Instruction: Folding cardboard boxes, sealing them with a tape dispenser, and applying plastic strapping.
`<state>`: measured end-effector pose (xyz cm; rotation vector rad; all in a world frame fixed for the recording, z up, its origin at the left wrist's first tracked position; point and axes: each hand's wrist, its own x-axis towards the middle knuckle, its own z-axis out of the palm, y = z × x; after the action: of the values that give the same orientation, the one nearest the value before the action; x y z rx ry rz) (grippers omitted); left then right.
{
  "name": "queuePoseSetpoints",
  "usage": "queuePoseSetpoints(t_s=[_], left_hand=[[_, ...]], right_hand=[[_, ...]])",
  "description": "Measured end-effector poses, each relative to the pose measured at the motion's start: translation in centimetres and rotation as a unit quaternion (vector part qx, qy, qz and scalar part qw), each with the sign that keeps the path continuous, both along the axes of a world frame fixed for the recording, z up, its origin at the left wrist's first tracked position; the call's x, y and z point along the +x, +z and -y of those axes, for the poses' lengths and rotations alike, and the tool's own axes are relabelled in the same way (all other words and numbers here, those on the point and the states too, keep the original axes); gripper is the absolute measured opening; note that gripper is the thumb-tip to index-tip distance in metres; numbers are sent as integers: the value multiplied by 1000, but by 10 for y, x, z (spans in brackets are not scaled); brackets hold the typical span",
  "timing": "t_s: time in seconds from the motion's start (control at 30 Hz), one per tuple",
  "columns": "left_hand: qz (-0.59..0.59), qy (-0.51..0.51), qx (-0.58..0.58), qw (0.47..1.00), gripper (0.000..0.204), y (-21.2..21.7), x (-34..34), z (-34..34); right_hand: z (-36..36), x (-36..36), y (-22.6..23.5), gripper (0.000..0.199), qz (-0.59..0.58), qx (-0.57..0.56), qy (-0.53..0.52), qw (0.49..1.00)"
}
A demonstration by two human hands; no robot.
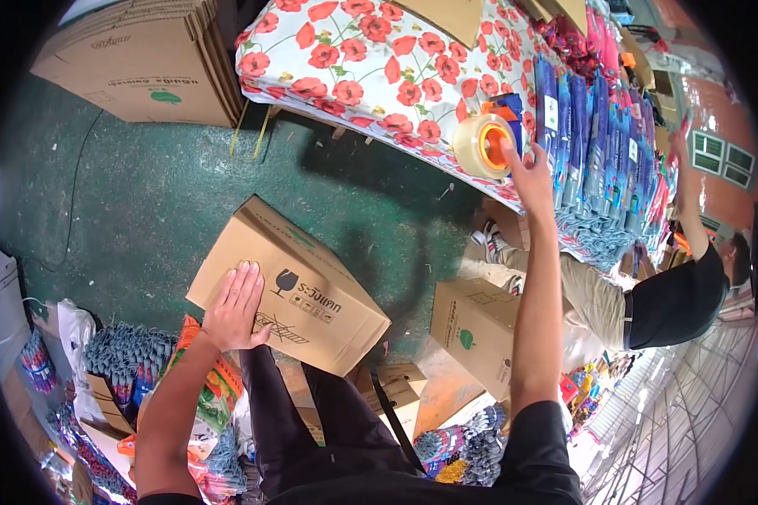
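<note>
My left hand lies flat on a closed brown cardboard box, its fingers stretched out. The box is tilted in front of my legs and bears a dark glass symbol. My right arm reaches out to the table's edge. There my right hand has thumb and fingers around a tape dispenser with blue and orange parts. A large roll of clear tape with an orange core is on it. Part of the dispenser's handle is hidden by my fingers.
The table has a poppy-patterned cover and rows of blue-packaged goods. Folded cartons stand at the far left. Another box stands right of mine. A person in black works at the right. Bundled goods lie lower left.
</note>
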<state>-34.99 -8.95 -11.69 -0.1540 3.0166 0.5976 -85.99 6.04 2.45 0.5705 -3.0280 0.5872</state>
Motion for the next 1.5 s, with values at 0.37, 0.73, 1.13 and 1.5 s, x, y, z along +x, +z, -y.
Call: queuePoseSetpoints(t_s=[0.37, 0.73, 1.13, 1.5], left_hand=[[34, -20, -4, 999, 89, 0, 7, 5], [-13, 1, -38, 999, 86, -9, 16, -2], [-57, 23, -145, 988, 88, -21, 29, 0], [-63, 11, -156, 986, 82, -25, 23, -16]], right_hand=[[48, 144, 29, 40, 433, -228, -29, 872], [141, 303, 60, 71, 592, -164, 106, 782], [368, 393, -15, 52, 409, 453, 428, 667], [353, 406, -57, 46, 322, 676, 449, 487]])
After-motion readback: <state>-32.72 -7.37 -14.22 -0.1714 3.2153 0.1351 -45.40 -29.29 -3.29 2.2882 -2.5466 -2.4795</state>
